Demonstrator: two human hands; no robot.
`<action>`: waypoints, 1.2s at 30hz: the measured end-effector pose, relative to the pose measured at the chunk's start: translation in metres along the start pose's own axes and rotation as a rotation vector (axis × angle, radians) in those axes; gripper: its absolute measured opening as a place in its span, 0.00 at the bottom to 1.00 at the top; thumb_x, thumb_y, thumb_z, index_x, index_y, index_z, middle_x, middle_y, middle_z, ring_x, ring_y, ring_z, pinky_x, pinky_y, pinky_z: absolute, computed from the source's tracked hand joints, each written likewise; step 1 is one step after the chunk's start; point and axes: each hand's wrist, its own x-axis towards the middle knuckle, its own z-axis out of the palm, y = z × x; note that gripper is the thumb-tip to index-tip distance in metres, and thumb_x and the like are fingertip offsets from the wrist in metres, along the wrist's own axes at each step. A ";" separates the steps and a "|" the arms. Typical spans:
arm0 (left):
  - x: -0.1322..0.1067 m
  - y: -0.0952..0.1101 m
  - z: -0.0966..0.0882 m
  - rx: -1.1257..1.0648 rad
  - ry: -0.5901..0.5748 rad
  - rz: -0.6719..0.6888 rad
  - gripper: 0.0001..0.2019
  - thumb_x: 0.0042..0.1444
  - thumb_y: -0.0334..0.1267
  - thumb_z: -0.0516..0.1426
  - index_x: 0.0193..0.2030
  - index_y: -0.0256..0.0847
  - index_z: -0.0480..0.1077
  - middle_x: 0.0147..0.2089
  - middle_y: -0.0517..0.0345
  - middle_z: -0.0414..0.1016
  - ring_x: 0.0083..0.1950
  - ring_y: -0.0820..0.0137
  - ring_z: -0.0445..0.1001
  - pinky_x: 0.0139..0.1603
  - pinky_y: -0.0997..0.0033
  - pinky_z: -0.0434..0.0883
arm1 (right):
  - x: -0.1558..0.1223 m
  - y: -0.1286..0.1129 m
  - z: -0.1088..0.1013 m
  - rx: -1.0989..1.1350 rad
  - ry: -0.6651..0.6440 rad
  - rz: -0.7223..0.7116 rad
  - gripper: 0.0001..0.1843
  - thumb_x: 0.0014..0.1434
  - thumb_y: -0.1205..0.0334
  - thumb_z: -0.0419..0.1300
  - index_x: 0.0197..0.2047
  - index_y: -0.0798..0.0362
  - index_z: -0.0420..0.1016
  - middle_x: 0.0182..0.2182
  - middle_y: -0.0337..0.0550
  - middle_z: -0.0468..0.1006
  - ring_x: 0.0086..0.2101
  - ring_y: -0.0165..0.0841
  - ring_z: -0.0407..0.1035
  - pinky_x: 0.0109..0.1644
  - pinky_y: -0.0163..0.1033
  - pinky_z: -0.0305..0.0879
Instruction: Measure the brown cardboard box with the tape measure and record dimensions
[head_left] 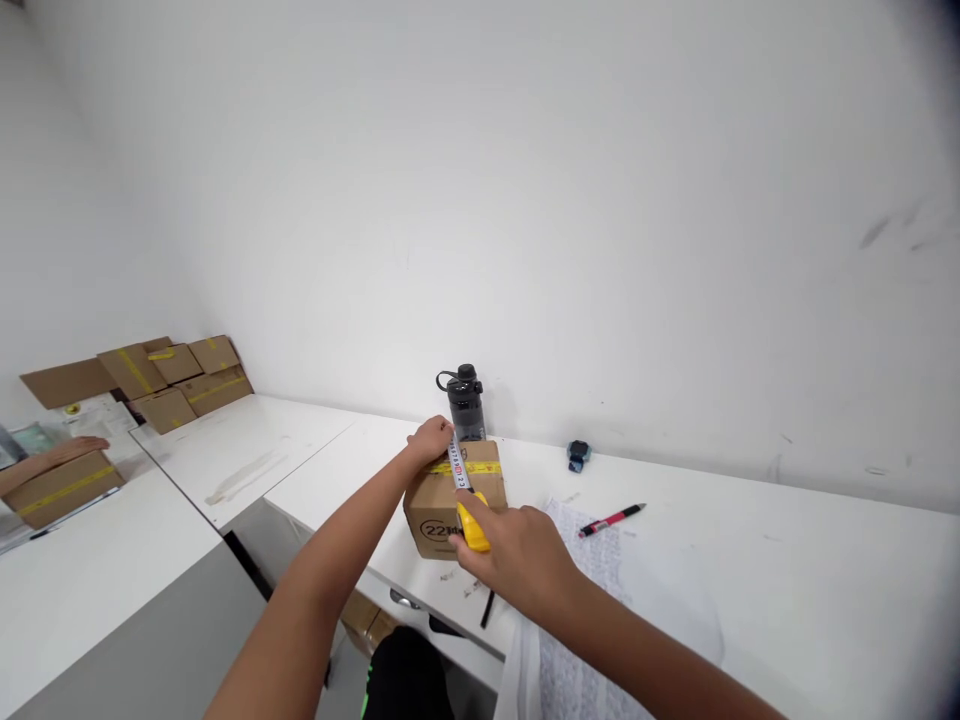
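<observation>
A small cardboard box (431, 510) with yellow tape and a printed "22" stands on the white table before me. My right hand (517, 550) is closed around the yellow case of a tape measure (476, 525) at the box's near side. The white blade runs away from me over the top of the box. At its far end, my left hand (433, 440) is closed by the box's far left edge, fingers pinched at the blade's tip. The exact grip of those fingertips is partly hidden.
Behind the box stands a dark water bottle (466, 405). A red pen (613, 520), written sheets (577, 660) and a dark watch (578, 453) lie to the right. Cardboard boxes (214, 390) are stacked far left, where another person's arm (56, 457) rests on a box.
</observation>
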 end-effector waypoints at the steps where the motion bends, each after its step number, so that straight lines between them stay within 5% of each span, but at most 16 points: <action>1: 0.000 -0.003 0.001 0.055 0.002 0.014 0.11 0.56 0.45 0.54 0.34 0.40 0.69 0.44 0.47 0.75 0.51 0.55 0.70 0.51 0.56 0.64 | 0.001 0.000 0.000 0.005 -0.010 0.010 0.25 0.59 0.50 0.56 0.58 0.48 0.70 0.25 0.41 0.81 0.23 0.38 0.75 0.26 0.36 0.56; 6: -0.002 -0.009 0.004 0.239 -0.026 0.102 0.14 0.58 0.47 0.50 0.35 0.39 0.70 0.53 0.44 0.71 0.52 0.55 0.70 0.51 0.57 0.64 | 0.001 -0.001 -0.003 0.078 -0.099 0.046 0.29 0.59 0.45 0.56 0.60 0.49 0.67 0.27 0.43 0.82 0.26 0.39 0.76 0.28 0.37 0.59; 14: -0.003 -0.012 -0.003 0.285 -0.242 0.225 0.18 0.59 0.54 0.48 0.36 0.43 0.70 0.38 0.58 0.76 0.38 0.65 0.72 0.40 0.67 0.67 | 0.002 -0.003 -0.006 0.280 -0.202 0.077 0.33 0.58 0.44 0.58 0.63 0.48 0.62 0.37 0.45 0.82 0.34 0.43 0.77 0.32 0.40 0.62; 23: -0.014 -0.006 0.001 0.184 -0.181 0.293 0.19 0.62 0.50 0.44 0.34 0.42 0.70 0.38 0.55 0.76 0.41 0.64 0.72 0.45 0.65 0.67 | 0.001 -0.002 -0.005 0.266 -0.175 0.073 0.31 0.58 0.51 0.55 0.64 0.52 0.60 0.44 0.49 0.80 0.35 0.43 0.76 0.34 0.41 0.63; 28: -0.032 0.030 -0.030 -0.204 -0.052 0.317 0.21 0.63 0.52 0.44 0.40 0.39 0.69 0.42 0.52 0.75 0.44 0.66 0.72 0.45 0.68 0.68 | 0.003 0.035 -0.036 0.305 -0.023 0.159 0.29 0.59 0.60 0.53 0.64 0.45 0.60 0.44 0.43 0.79 0.32 0.37 0.75 0.33 0.39 0.66; 32: -0.054 0.081 -0.060 -0.335 -0.221 0.276 0.19 0.56 0.54 0.54 0.36 0.38 0.69 0.41 0.52 0.76 0.45 0.65 0.72 0.45 0.67 0.67 | 0.006 0.069 -0.049 0.212 0.183 0.007 0.27 0.61 0.64 0.49 0.64 0.45 0.59 0.51 0.46 0.74 0.34 0.36 0.74 0.32 0.39 0.68; 36: -0.084 0.113 -0.060 -0.221 -0.371 0.338 0.22 0.58 0.57 0.52 0.41 0.39 0.71 0.44 0.51 0.76 0.47 0.64 0.72 0.47 0.65 0.66 | 0.007 0.085 -0.053 0.137 0.327 -0.066 0.25 0.63 0.67 0.47 0.63 0.44 0.60 0.55 0.46 0.71 0.33 0.33 0.73 0.27 0.36 0.66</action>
